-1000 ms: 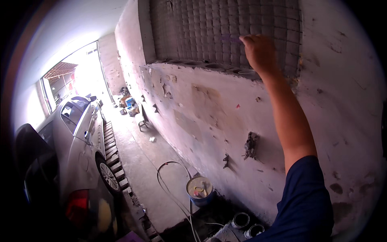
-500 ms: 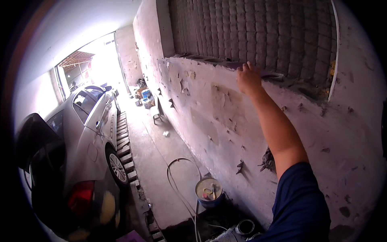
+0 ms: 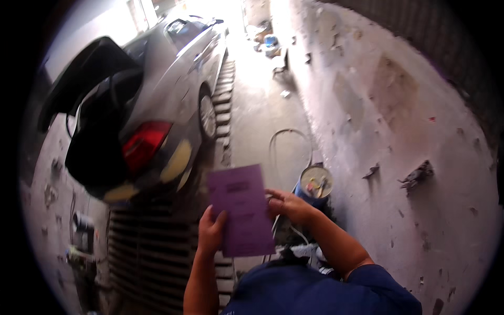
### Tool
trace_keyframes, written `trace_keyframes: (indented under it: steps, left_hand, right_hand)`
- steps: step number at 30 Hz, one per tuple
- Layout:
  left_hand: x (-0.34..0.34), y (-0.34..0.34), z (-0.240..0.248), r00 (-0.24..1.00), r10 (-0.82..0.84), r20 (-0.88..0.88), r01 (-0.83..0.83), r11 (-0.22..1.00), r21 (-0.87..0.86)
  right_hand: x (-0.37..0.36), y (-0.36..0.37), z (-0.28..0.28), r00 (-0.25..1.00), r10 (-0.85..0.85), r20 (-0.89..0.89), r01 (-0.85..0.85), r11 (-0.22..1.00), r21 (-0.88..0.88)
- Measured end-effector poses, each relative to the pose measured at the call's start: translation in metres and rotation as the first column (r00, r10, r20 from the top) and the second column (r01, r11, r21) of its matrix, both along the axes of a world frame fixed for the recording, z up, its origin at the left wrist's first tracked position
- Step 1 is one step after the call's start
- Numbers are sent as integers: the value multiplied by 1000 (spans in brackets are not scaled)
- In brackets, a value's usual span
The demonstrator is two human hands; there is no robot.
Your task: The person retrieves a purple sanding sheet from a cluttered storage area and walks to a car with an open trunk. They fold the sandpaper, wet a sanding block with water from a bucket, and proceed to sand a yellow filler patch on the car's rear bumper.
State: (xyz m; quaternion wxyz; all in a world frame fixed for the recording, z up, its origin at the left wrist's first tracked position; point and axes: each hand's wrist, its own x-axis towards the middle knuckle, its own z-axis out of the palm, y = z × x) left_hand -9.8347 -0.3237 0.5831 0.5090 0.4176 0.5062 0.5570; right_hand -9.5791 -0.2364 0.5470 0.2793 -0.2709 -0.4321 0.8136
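Observation:
A purple rectangular sheet (image 3: 242,212) with dark print on its upward face is held out in front of my body. My left hand (image 3: 211,231) grips its left edge, the thumb on the printed face and the fingers hidden behind. At the right edge, my right hand (image 3: 290,206) is closed on the sheet, some of its fingers out of sight beneath. Beyond the sheet stands a silver car (image 3: 163,79) with a red tail light (image 3: 144,144) and pale yellow patches (image 3: 177,160) on its rear bumper.
On my right, a blue drum (image 3: 308,195) with small items on its lid stands by the peeling wall (image 3: 362,220). A hose (image 3: 281,131) loops over the floor. The car's raised trunk lid (image 3: 86,79) juts left, above a slatted floor grate (image 3: 147,241).
My right hand has come down from the ledge of the wall opening to the purple sheet. My left hand has come into view holding it. The view has tilted downward and turned left.

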Motion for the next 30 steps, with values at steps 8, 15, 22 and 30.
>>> trace_keyframes:
  steps: [8,15,22,30]
  left_hand:
    - [-60,-64,-3,724,-161,670,207,978,11]
    - [-96,-95,-60,399,-144,905,415,909,-39]
    - [-123,-103,-56,702,8,712,218,949,-226]
    - [-116,-97,-36,809,18,588,41,995,-86]
  right_hand:
    - [-76,-32,14,900,-361,-245,324,929,-180]
    - [-120,-40,8,881,-115,-460,67,990,-120]
    - [-138,-31,-10,857,156,-491,-86,983,163]
    - [-150,-41,-17,940,-135,-314,77,979,-190]
